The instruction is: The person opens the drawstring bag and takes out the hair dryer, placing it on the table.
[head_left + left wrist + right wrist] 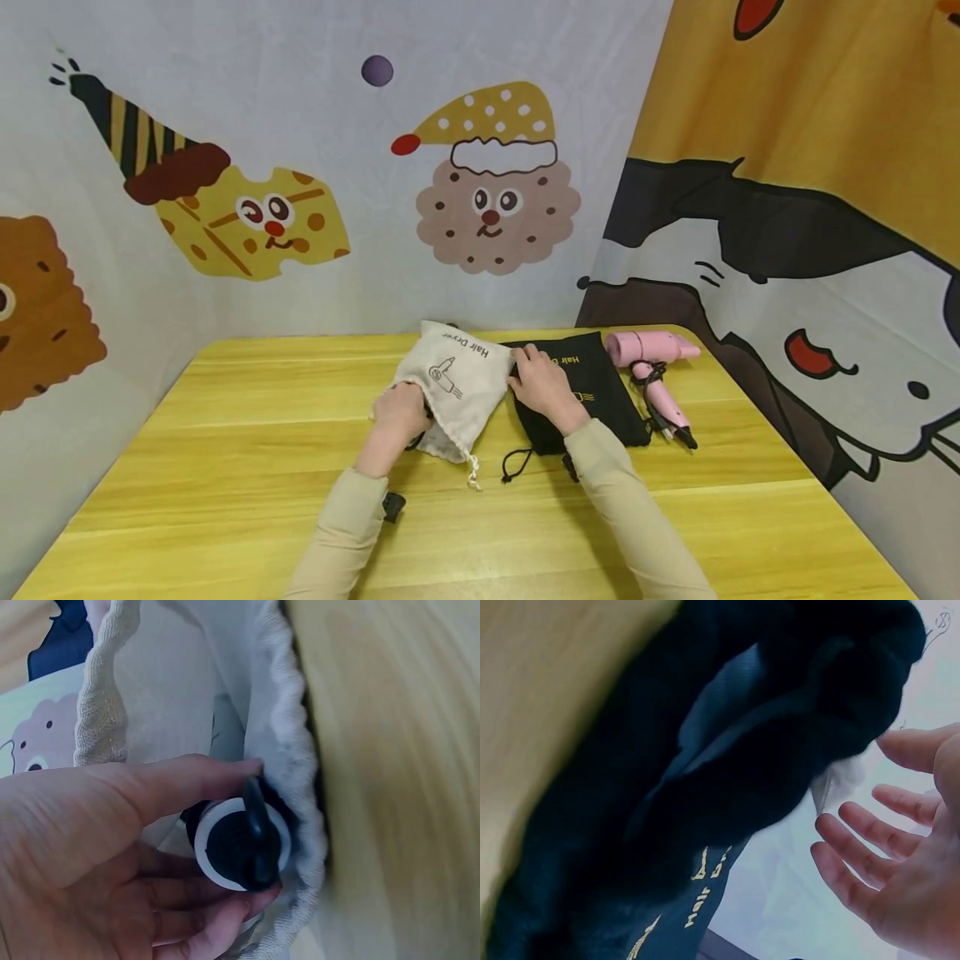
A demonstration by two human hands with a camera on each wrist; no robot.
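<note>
A white drawstring pouch point(476, 367) printed "Hair Dryer" lies on the table, its mouth toward me. My left hand point(400, 408) reaches into that mouth. In the left wrist view its thumb and fingers curl round the end of a hair dryer handle point(225, 851), dark with a pale ring and a black cord; the rest is hidden inside the cloth. My right hand point(542, 383) is over the black drawstring pouch point(611, 379), fingertips near the white pouch's corner. The right wrist view shows these fingers point(855, 851) spread and loosely bent, holding nothing.
At the table's far right lies a pink hair dryer point(652, 347), its black cord point(660, 408) bundled along the handle. The black pouch's cord loop point(516, 463) trails onto the wooden table point(247, 467). A printed curtain point(300, 83) hangs behind the table.
</note>
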